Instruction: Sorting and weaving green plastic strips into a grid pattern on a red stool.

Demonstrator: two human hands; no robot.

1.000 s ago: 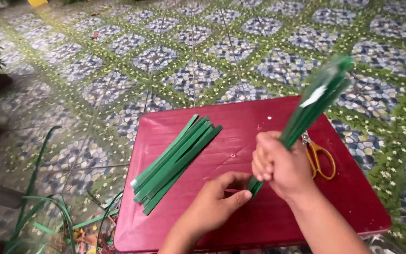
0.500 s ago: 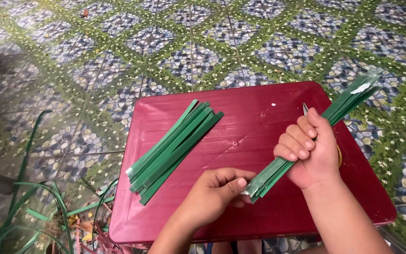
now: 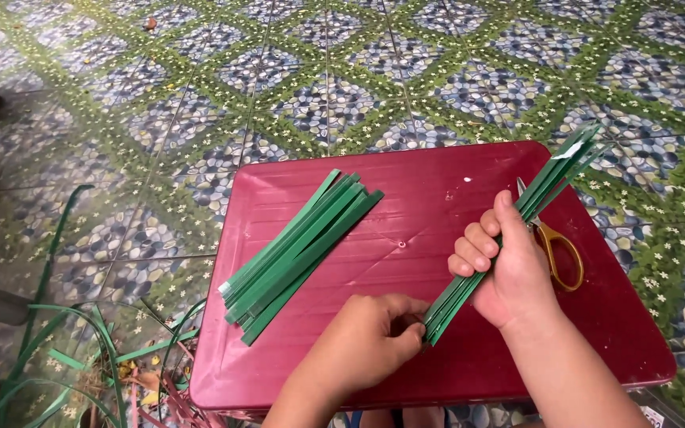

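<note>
Green strips, gathered into a bundle [image 3: 517,226], run on a slant from your right hand [image 3: 505,273] up toward the far right corner of the red table [image 3: 438,198]. Your right hand is clenched around the middle of that bundle, fingers wrapped over it and thumb pointing up along it, so the strips stick out both above and below your fist. The lower ends fan out slightly just below the fist, and there your left hand [image 3: 366,345] meets them: its fingers are curled in, and thumb and fingertips pinch the cut ends of the strips. Your two hands sit close together, left one nearer you and lower, right one just beyond it.

Left of your hands, well apart from the held bundle, a second pile of green strips [image 3: 299,254] lies flat on the table, slanted the same way. Yellow-handled scissors [image 3: 556,250] lie on the table just beyond your right hand, partly hidden by the bundle. Long green leaves [image 3: 65,349] trail over the tiled floor [image 3: 319,71] at the table's left.
</note>
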